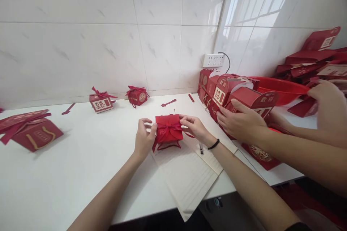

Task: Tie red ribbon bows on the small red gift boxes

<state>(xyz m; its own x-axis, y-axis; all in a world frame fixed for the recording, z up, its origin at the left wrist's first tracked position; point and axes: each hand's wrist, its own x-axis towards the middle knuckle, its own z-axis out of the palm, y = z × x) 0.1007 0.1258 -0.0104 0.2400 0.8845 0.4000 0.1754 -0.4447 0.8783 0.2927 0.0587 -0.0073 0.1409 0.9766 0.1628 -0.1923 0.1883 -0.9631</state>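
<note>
A small red box (169, 130) with a dark red ribbon bow on top is between my two hands, over the white table (94, 173). My left hand (145, 137) holds its left side, thumb and fingers bent at the edge. My right hand (195, 128), with a black band at the wrist, pinches the box's upper right corner by the ribbon. Beneath and in front of the box lies an open lined notebook (187, 173). A pen (201, 148) rests on it, near my right wrist.
Ribboned red boxes (101, 101) (137, 96) (39, 133) stand at left and back. Stacked boxes (219, 90) are at right, where another person's hands (241, 121) touch them. Behind are a red basin (284, 92) and piled red boxes (311, 57). Loose red strips (168, 103) lie near the wall.
</note>
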